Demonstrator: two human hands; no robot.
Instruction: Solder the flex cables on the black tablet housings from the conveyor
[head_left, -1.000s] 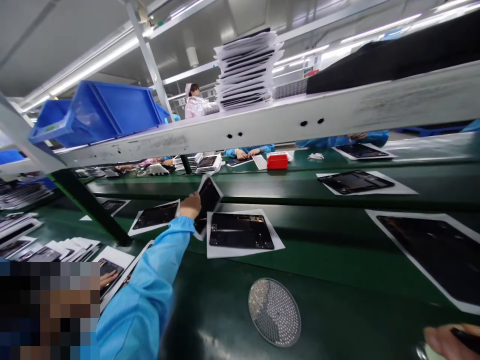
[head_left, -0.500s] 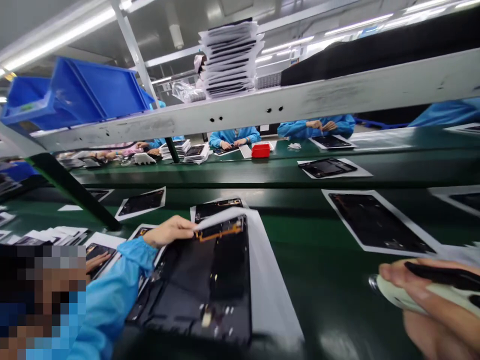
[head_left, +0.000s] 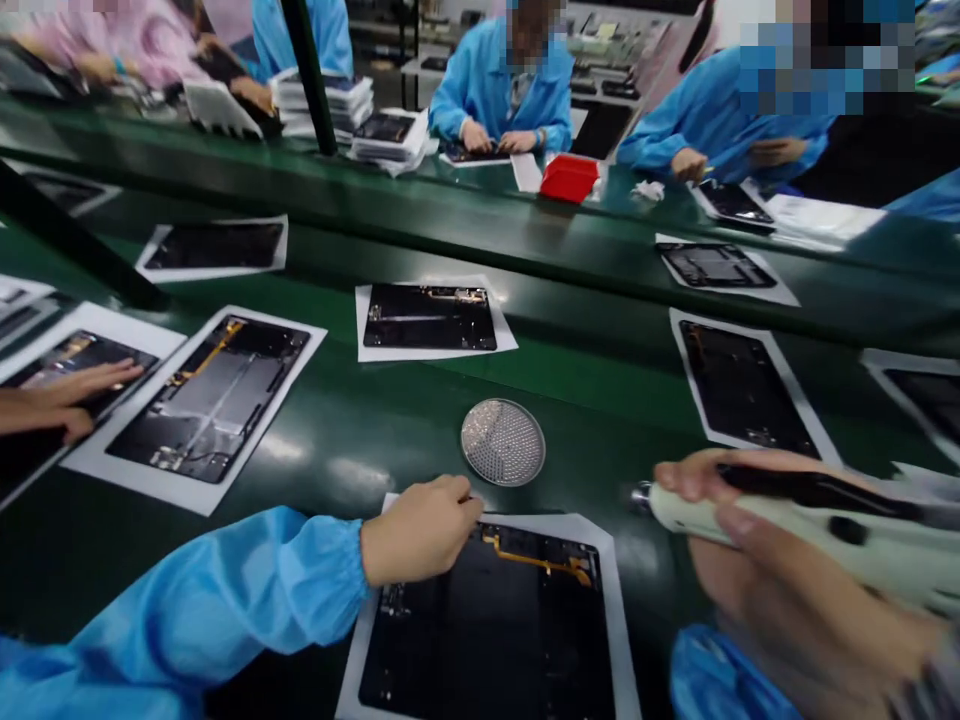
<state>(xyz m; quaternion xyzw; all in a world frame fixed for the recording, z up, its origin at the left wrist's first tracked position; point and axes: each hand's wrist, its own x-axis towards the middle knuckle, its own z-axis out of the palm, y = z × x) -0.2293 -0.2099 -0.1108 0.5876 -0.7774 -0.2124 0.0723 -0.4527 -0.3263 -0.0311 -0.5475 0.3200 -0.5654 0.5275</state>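
My right hand is wrapped round a pale green electric screwdriver with a black lever; its metal tip points left, above the bench. An open black tablet housing with an orange flex cable lies on a white paper sheet in front of me. At its upper left edge my left hand is closed with fingertips pinched; what they hold, if anything, is hidden. Just beyond that hand rests a round dimpled metal dish, with tiny pieces, too small to name, gathered on its left part.
More tablet housings on paper lie along the green bench, one at left, one at the middle, one at right. A co-worker's hand is at far left. Across the line, people in blue sit near a red bin.
My view has tilted down. The tablet housing, tilted up by my left hand before, now lies flat on its paper. The round dish has come into sight. My right hand still holds the screwdriver.
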